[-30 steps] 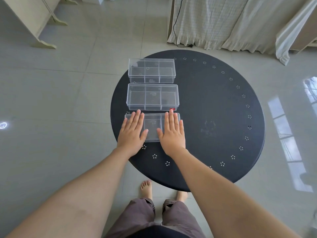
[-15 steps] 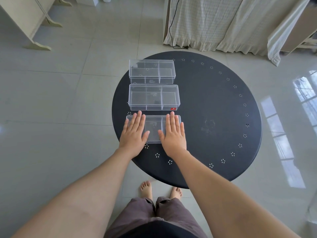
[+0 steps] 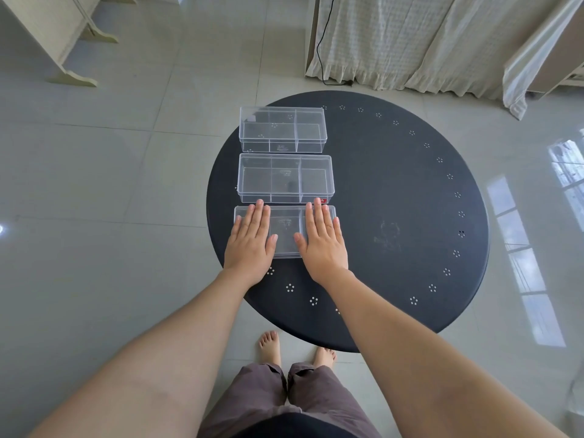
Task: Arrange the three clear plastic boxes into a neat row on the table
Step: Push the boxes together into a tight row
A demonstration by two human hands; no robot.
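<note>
Head view: both hands lie flat, fingers spread out, on the nearest box, left hand at 9 o'clock, right hand at 3. The middle box and far box line up toward 12 o'clock on the tabletop.

a round dark table with small white dot clusters near its rim stood on the tiled floor in front of me. three clear plastic boxes lay on its left part, one behind another: far box, middle box, near box.
</note>
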